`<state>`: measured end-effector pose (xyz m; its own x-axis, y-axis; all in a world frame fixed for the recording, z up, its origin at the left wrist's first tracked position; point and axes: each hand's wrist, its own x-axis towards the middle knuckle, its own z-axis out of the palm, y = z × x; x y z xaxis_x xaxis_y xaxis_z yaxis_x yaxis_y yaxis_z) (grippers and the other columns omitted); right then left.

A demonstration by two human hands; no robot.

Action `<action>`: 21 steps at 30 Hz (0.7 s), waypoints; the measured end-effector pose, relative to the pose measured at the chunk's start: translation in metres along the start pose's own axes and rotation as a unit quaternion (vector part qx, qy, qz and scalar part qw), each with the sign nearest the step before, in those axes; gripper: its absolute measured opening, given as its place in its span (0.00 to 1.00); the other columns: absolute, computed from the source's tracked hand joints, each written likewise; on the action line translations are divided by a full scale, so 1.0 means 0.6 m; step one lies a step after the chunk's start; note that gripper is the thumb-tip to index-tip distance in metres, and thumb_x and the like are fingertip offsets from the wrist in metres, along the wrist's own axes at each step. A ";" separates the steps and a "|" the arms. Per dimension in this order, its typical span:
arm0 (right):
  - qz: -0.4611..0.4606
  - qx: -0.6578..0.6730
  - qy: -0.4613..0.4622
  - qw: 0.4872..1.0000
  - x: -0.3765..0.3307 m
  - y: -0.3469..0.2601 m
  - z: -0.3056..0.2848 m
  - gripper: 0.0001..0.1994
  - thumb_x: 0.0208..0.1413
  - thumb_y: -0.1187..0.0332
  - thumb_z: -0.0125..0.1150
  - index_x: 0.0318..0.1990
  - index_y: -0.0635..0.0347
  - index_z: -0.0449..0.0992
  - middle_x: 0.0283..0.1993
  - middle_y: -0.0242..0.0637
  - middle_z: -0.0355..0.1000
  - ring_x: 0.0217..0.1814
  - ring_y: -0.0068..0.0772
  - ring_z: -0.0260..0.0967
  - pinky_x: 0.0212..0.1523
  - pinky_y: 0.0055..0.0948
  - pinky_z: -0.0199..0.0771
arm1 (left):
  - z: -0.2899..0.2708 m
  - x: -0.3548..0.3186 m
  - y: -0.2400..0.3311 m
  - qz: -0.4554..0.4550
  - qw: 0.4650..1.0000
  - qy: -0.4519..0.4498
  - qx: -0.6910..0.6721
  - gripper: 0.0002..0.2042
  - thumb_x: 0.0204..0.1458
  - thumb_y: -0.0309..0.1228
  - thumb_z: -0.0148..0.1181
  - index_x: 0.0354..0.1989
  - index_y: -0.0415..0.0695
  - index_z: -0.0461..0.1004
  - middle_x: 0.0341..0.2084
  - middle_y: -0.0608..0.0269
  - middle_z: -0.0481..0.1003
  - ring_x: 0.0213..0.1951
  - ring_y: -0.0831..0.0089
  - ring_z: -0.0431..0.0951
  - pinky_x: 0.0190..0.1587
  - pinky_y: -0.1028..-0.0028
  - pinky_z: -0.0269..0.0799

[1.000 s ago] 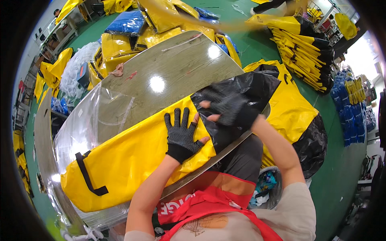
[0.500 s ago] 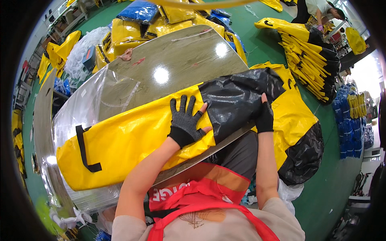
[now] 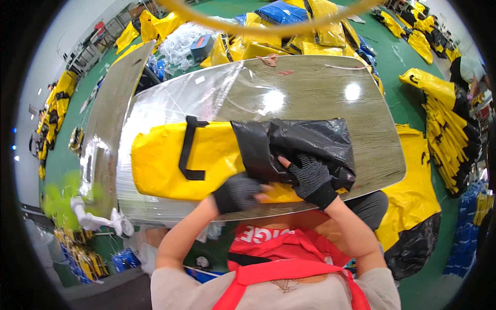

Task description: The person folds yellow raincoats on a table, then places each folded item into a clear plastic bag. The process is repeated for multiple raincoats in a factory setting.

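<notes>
In front of me on the table lies a flattened yellow bag with a black end section and a black strap on its left part. The black end is folded back leftward, with a yellow edge showing beneath it. My right hand, in a black dotted half-finger glove, lies spread on the black section near the table's front edge. Gloved alike, my left hand is over the bag's near edge, smeared by motion, so its grip is unclear.
Clear plastic sheeting covers the left part of the wood-patterned table. More yellow-and-black bags hang at the right. Packed bags pile up behind. A small fan stands at the near left.
The bag has moved farther onto the table, and its black end is now folded back over. My left hand has moved to the bag's near edge; my right lies on the folded part.
</notes>
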<state>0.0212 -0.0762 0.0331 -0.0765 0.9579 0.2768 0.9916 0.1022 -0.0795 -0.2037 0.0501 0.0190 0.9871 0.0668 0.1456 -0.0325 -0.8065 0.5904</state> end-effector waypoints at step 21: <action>0.041 0.104 0.027 0.993 0.140 -0.083 0.022 0.34 0.40 0.55 0.62 0.59 0.47 0.63 0.57 0.44 0.60 0.60 0.52 0.56 0.60 0.67 0.40 | -0.197 -0.436 -0.199 -0.465 0.698 0.335 -0.429 0.20 0.53 0.32 0.58 0.52 0.34 0.68 0.44 0.57 0.75 0.42 0.68 0.76 0.47 0.71 0.71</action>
<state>-0.0358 0.0028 0.0474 0.0155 0.9501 0.3116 0.9509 0.0824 -0.2985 -0.4766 0.1981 0.0042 0.3569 0.8193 -0.4487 0.2082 0.3985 0.8932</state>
